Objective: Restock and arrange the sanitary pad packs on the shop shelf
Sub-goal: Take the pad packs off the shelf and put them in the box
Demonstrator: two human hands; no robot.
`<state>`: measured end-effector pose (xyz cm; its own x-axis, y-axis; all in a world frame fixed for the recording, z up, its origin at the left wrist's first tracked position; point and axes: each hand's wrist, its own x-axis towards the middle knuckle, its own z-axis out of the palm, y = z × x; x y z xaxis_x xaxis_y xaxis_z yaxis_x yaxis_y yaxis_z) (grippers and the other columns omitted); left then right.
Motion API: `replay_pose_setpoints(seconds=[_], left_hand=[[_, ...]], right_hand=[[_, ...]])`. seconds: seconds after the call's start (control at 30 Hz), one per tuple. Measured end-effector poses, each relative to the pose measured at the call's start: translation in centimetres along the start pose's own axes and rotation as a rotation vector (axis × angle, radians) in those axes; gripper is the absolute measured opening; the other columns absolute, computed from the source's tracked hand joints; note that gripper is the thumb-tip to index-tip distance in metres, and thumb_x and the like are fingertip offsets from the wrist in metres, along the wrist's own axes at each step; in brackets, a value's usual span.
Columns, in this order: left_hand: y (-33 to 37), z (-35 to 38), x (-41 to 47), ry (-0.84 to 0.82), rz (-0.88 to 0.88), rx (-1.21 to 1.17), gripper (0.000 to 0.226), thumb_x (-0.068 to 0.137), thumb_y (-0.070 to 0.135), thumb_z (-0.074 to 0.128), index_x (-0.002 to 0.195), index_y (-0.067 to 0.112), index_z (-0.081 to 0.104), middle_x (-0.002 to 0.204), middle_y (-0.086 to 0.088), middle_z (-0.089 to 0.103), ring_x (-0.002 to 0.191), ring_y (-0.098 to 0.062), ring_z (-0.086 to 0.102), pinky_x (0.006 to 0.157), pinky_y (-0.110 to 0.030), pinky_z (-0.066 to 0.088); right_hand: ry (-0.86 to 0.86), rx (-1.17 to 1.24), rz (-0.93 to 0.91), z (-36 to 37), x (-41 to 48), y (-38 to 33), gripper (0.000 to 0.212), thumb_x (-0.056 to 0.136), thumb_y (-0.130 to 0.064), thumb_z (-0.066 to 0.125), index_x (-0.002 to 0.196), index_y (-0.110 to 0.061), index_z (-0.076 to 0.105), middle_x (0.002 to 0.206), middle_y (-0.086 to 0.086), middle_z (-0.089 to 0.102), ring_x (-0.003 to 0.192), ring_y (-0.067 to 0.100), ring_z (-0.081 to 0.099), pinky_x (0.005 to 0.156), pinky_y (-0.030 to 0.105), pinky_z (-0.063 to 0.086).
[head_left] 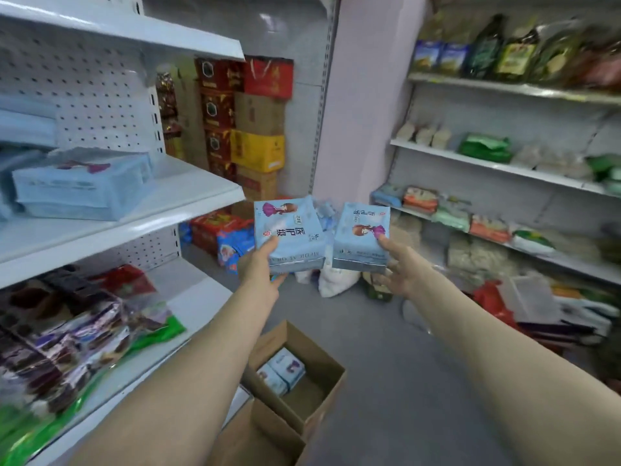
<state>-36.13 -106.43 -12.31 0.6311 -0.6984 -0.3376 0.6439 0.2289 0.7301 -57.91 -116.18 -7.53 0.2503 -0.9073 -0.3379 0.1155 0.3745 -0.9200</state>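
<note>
Head view: left hand grip clamped on the left pack, right hand on the right pack, both held up near the shelf, likely for restocking.

Shelved blue packs cut off at left edge, top-right bottles blurred, labels unreadable

1. The left pack and the right pack are wrapped in thin pale-blue plastic film, smooth with a soft sheen.
2. The shelf on the left is white painted metal, smooth and faintly glossy; its back panel is perforated sheet.
3. The near box is brown cardboard, matt.
4. The snack bags on the lower left are crinkled glossy plastic.
5. The floor looks grey and matt.
</note>
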Motion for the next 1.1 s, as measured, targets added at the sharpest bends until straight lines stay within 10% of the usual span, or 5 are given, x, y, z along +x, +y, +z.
replay_pose_setpoints(seconds=[0.23, 0.4, 0.87, 1.1], left_hand=[[-4.5, 0.8, 11.3, 0.104, -0.116, 0.041, 0.037, 0.079, 0.023, 0.081, 0.113, 0.016, 0.07, 0.113, -0.011, 0.073, 0.103, -0.031, 0.07, 0.075, -0.041, 0.058], [-7.1, 0.0, 15.6, 0.164, -0.202, 0.105, 0.025, 0.089, 0.02, 0.073, 0.111, 0.013, 0.064, 0.097, -0.008, 0.07, 0.082, -0.024, 0.066, 0.061, -0.038, 0.055], [-17.9, -1.5, 27.3, 0.545, -0.298, 0.1, 0.05, 0.079, 0.035, 0.082, 0.118, 0.009, 0.063, 0.107, -0.011, 0.074, 0.083, -0.027, 0.071, 0.066, -0.034, 0.052], [-26.9, -1.5, 29.9, 0.84, -0.371, 0.047, 0.052, 0.082, 0.036, 0.08, 0.121, 0.009, 0.062, 0.115, -0.009, 0.069, 0.085, -0.022, 0.066, 0.062, -0.03, 0.048]], right_hand=[[0.03, -0.059, 0.145, 0.2, 12.1, 2.1, 0.056, 0.082, -0.034, 0.081, 0.127, -0.006, 0.064, 0.098, 0.006, 0.076, 0.092, 0.025, 0.069, 0.093, 0.038, 0.057], [-0.007, -0.004, 0.296, 1.0, 18.1, 4.5, 0.024, 0.095, -0.023, 0.069, 0.109, -0.005, 0.064, 0.074, 0.006, 0.077, 0.059, 0.017, 0.074, 0.046, 0.023, 0.055], [-0.258, -0.194, 0.633, 1.4, 37.9, 9.7, 0.014, 0.096, -0.019, 0.066, 0.101, -0.006, 0.063, 0.072, 0.009, 0.076, 0.081, 0.024, 0.07, 0.077, 0.036, 0.057], [-0.43, -0.343, 0.796, -2.2, 49.7, 16.0, 0.058, 0.087, -0.02, 0.073, 0.139, -0.002, 0.055, 0.128, 0.018, 0.067, 0.118, 0.034, 0.066, 0.096, 0.043, 0.057]])
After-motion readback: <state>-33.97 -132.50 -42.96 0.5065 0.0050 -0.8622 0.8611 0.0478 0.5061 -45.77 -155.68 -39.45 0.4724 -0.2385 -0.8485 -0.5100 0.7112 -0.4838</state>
